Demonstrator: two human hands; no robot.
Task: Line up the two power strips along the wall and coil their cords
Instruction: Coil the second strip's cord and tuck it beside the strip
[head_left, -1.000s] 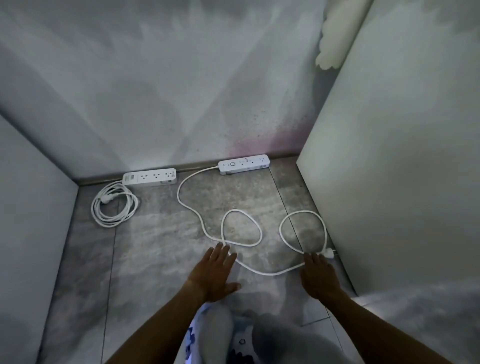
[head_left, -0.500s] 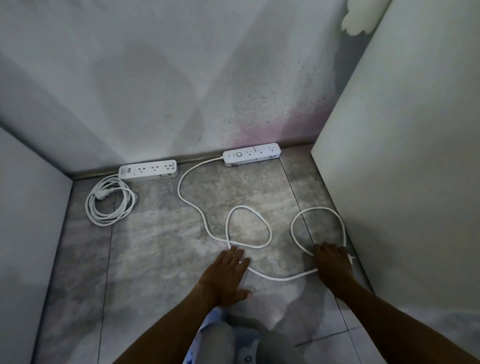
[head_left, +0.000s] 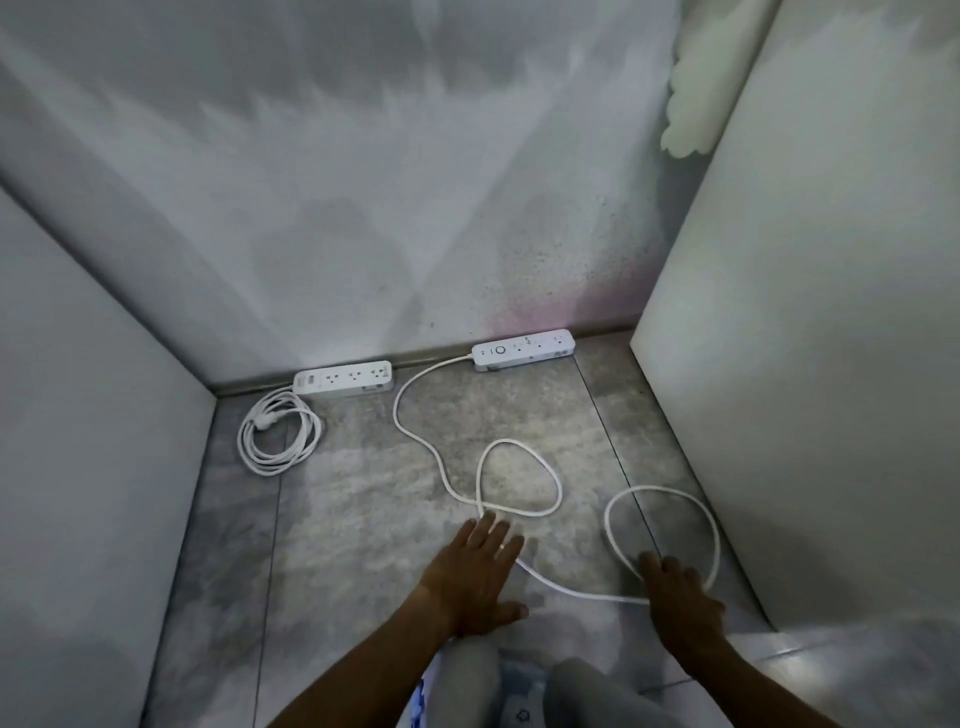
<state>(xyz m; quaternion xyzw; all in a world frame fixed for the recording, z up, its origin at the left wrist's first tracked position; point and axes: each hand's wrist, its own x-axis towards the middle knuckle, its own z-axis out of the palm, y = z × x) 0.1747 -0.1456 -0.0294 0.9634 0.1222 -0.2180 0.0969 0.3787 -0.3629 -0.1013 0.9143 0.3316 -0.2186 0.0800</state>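
Note:
Two white power strips lie along the base of the back wall. The left strip (head_left: 343, 378) has its cord (head_left: 278, 439) coiled in a neat ring in front of its left end. From the right strip (head_left: 522, 349) a loose cord (head_left: 415, 441) snakes across the floor in two open loops, one in the middle (head_left: 558, 488) and one at the right (head_left: 717, 540). My left hand (head_left: 480, 577) rests flat on the floor, fingertips at the middle loop's crossing, holding nothing. My right hand (head_left: 680, 592) is curled over the cord's far end; the plug is hidden under it.
The grey tiled floor (head_left: 363, 519) is hemmed in by a pale panel on the left (head_left: 93, 415) and a pale panel on the right (head_left: 805, 415). My knees in grey trousers (head_left: 519, 686) are at the bottom edge.
My right hand has slid over the plug, which showed beside my fingertips a second ago and is now covered. The right loop looks rounder. My left hand stays flat on the floor.

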